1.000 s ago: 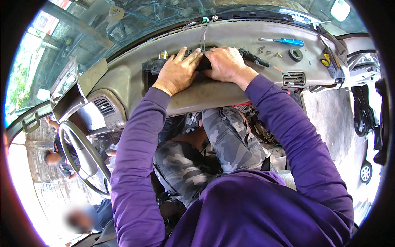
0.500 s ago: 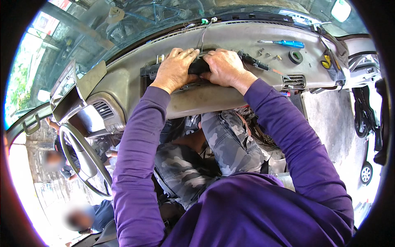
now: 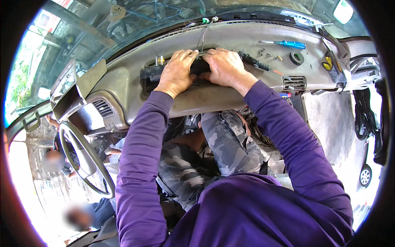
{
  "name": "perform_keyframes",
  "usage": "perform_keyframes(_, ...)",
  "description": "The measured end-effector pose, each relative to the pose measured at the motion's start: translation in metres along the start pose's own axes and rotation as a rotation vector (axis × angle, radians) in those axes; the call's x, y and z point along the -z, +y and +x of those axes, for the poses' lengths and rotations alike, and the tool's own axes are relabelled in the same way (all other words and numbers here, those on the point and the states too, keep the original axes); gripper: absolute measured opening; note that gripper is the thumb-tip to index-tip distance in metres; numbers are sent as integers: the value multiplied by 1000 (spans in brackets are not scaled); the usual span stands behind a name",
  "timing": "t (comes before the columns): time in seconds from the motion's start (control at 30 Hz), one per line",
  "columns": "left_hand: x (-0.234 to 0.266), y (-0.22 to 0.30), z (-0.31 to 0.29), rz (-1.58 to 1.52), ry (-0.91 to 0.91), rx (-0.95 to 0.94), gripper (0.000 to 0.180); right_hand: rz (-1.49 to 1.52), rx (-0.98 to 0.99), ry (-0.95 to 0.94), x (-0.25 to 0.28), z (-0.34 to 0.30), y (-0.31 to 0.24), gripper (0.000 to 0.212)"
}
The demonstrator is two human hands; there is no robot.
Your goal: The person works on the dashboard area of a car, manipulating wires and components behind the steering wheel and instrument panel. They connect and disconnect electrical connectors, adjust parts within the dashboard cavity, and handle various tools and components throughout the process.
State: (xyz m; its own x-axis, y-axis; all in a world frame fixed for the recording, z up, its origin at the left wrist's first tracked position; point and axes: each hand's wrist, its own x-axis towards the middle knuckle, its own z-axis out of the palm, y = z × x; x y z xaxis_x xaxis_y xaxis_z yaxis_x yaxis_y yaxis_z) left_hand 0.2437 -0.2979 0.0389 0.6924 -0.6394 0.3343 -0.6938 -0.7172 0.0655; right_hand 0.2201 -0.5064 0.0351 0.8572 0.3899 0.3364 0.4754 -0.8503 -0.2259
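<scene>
A long black plastic part lies across an opening in the top of the grey-beige dashboard. My left hand is closed over its middle, knuckles up and thumb toward the near side. Beside it my right hand grips the same part, fingers curled over the far edge. The fingertips and the part's underside are hidden. A small yellowish, clear fitting stands up at the part's left end. Thin wires run from behind my hands toward the windshield.
On the dashboard's right lie a blue screwdriver, a roll of dark tape, several small screws, yellow-handled scissors and a black tool with a wire. A steering wheel is at left, with two people beyond.
My left hand and forearm have shifted slightly right, closer to my right hand. The black part's left end looks a little lower. My right hand has hardly moved.
</scene>
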Motion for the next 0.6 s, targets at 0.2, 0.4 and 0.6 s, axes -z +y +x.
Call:
perform_keyframes(0.2,-3,7,-6,-18,29,34,79,45,-28,164,-16,-6,5,37)
perform_keyframes(0.4,-3,12,-5,-24,30,62,82,20,-85,89,-10,-7,-8,34)
perform_keyframes(0.6,-1,19,6,21,24,143,80,-18,-76,106,-11,-6,-9,36)
